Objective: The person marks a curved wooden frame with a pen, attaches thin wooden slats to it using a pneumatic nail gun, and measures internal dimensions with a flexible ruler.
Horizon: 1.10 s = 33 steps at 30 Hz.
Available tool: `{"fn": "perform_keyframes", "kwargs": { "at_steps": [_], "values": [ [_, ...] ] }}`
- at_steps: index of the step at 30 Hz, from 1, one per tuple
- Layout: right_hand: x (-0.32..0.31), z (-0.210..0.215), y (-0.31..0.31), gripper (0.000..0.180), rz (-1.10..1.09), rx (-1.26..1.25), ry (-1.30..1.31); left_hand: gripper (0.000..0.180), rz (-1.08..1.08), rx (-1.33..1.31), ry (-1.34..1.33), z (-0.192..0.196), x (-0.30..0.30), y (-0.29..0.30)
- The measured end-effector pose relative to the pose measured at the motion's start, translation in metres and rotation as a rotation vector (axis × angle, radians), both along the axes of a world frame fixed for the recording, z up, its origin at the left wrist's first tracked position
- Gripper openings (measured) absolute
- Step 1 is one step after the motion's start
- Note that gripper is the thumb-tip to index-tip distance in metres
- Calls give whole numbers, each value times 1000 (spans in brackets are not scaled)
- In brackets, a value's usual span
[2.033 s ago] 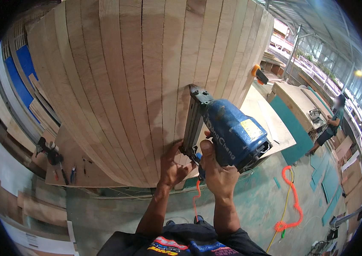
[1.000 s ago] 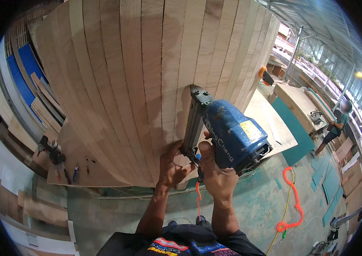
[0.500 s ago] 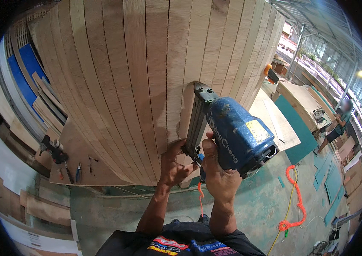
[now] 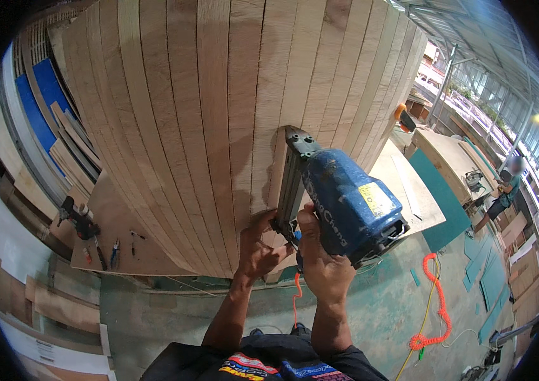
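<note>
gripping the blue pneumatic nail gun [image 4: 345,200] in my right hand [image 4: 321,267] at frame centre, left hand [image 4: 258,251] fingers pressed open against the curved wooden slat wall [image 4: 187,114].

Blocked straight ahead by the wall of upright wooden slats [image 4: 199,114], with the blue nail gun [image 4: 345,203] pressed nose-first against it and both hands, left hand [image 4: 258,249] and right hand [image 4: 321,267], crowded just below. Open below toward the green floor [image 4: 174,317], apart from the orange coiled hose [image 4: 434,305] at lower right. Cluttered at lower left by small hand tools [image 4: 101,244] on a flat board [image 4: 123,247].
</note>
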State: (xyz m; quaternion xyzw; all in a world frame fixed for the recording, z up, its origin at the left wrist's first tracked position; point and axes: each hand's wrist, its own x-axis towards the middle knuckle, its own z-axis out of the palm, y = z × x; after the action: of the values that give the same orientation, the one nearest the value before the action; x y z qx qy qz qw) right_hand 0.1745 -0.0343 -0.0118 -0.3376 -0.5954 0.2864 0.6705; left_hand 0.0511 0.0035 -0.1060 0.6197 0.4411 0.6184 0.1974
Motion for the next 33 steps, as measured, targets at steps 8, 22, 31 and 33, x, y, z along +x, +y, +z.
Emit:
{"fn": "perform_keyframes", "kwargs": {
  "at_steps": [8,22,31,33],
  "values": [
    [8,10,-10,23,150,36,-60,53,54,18,-49,-16,-2,-3],
    [0,15,-3,21,201,11,64,58,169,-55,19,-2,-20,-21],
    [-21,10,-6,23,14,-31,68,60,73,-20,21,7,-25,-16],
    [-24,12,-5,22,-67,-6,37,61,44,34,-23,3,-22,-12]
  ]
}}
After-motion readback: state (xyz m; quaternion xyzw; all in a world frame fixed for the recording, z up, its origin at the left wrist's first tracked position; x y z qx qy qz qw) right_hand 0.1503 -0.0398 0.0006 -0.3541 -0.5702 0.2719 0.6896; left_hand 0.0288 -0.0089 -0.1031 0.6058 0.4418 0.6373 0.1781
